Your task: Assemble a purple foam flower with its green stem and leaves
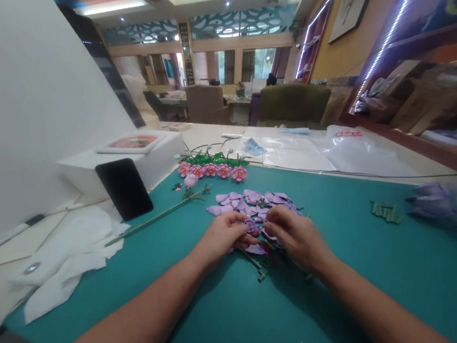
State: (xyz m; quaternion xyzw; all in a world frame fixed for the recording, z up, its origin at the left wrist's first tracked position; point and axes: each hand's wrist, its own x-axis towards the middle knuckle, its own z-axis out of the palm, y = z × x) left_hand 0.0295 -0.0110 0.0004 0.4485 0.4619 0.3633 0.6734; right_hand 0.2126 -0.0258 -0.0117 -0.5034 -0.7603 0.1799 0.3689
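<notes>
Many light purple petal pieces [253,199] lie in a pile on the green mat [211,324]. At the pile's near edge, my left hand [228,235] is closed on a small purple piece [252,226], held between thumb and fingers. Close beside it on the right, my right hand [295,233] has its fingers pinched together near another purple petal; what lies between its fingertips is too small to make out. Green stem pieces [261,273] and a small red piece [266,247] sit below and between the hands.
Pink flowers [210,169] and a long green stem [156,216] lie beyond and left. A black phone [124,188] leans against a white box [165,145]. White tissue [78,245] is at the left, green pieces [386,211] and a blurred purple flower [437,202] at the right, plastic bags [355,148] behind.
</notes>
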